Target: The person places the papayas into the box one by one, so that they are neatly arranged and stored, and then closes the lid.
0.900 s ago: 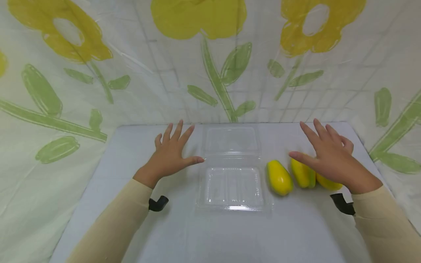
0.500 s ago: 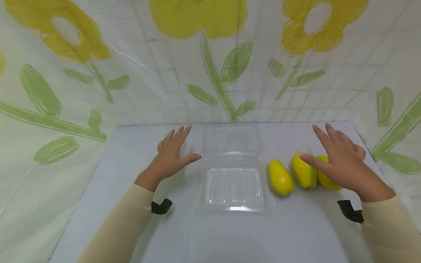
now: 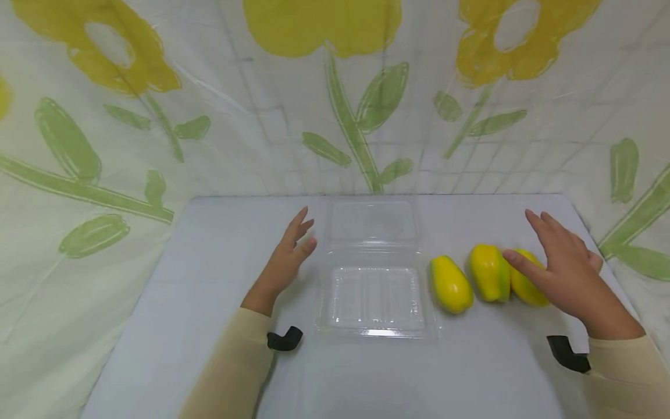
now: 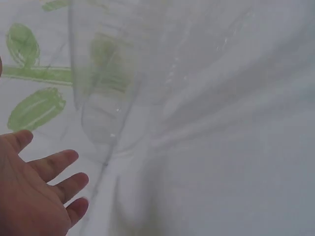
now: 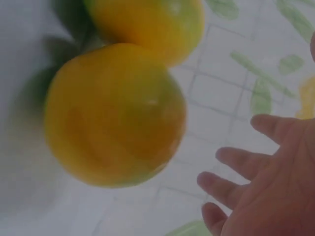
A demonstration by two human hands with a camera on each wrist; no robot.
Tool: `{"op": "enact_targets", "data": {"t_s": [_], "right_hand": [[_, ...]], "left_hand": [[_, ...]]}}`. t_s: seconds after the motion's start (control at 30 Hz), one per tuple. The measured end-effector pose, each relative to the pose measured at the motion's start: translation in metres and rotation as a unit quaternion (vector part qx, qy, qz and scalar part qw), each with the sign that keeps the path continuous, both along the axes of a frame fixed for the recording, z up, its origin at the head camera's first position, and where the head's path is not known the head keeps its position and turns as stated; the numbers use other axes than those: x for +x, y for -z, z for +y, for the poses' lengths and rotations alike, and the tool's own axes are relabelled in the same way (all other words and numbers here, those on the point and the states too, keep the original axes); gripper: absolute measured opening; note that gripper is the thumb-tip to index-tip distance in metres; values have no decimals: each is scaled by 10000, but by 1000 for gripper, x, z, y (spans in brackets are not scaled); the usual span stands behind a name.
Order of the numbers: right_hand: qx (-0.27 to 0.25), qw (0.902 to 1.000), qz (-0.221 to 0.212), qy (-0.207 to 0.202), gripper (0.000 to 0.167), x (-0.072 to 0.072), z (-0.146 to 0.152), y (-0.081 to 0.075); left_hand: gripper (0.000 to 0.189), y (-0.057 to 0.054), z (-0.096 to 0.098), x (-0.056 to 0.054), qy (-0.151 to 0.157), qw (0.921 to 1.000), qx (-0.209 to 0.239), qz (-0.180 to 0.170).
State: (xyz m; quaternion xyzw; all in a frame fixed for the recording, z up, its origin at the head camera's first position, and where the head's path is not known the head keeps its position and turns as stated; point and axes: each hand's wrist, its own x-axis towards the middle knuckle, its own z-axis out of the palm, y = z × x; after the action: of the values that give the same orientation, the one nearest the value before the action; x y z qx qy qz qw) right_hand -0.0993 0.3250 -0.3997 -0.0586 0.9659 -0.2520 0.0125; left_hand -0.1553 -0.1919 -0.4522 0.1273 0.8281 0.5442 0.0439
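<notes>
A clear plastic clamshell box (image 3: 375, 297) lies unfolded on the table, its lid (image 3: 373, 222) toward the back. Just left of it is my left hand (image 3: 285, 262), edge-on with fingers extended, touching nothing I can see. To the box's right sit three yellow fruits tinged green, shaped like papayas: a left papaya (image 3: 451, 285), a middle papaya (image 3: 488, 272) and a right papaya (image 3: 526, 279). My right hand (image 3: 567, 276) hovers over the right papaya and partly covers it. In the right wrist view its fingers (image 5: 241, 162) are spread, apart from the nearest papaya (image 5: 115, 118).
A white cloth-covered table (image 3: 209, 267) bears the box and fruits. Behind and around it hangs a pale curtain (image 3: 235, 145) printed with yellow flowers and green leaves. A black strap piece (image 3: 285, 338) juts from the left wrist and another black piece (image 3: 569, 355) from the right.
My left hand has turned edge-on and shifted right, nearer the box. My right hand has drawn right and toward me, uncovering more of the papayas. Box and fruits stay where they lay.
</notes>
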Motion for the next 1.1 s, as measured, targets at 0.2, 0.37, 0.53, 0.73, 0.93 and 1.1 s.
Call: {"op": "enact_targets", "data": {"t_s": [0.2, 0.37, 0.53, 0.73, 0.93, 1.1], "right_hand": [[-282, 9991, 172, 281, 87, 10, 14, 15], [-802, 9951, 104, 563, 84, 19, 25, 32], [-1649, 9839, 74, 689, 80, 24, 33, 52], [-2269, 9714, 1, 694, 71, 29, 48, 75], [-2940, 9540, -67, 577, 63, 35, 60, 92], [-3162, 9473, -191, 478, 69, 34, 62, 98]], "left_hand": [[80, 19, 14, 1, 9, 9949, 995, -156], [67, 30, 20, 3, -267, 9959, 849, -189], [62, 35, 20, 5, -478, 9963, 707, -139], [56, 43, 21, 8, -399, 9958, 817, 136], [53, 45, 26, 13, -171, 9958, 884, 192], [48, 46, 25, 14, 24, 9916, 1270, 249]]}}
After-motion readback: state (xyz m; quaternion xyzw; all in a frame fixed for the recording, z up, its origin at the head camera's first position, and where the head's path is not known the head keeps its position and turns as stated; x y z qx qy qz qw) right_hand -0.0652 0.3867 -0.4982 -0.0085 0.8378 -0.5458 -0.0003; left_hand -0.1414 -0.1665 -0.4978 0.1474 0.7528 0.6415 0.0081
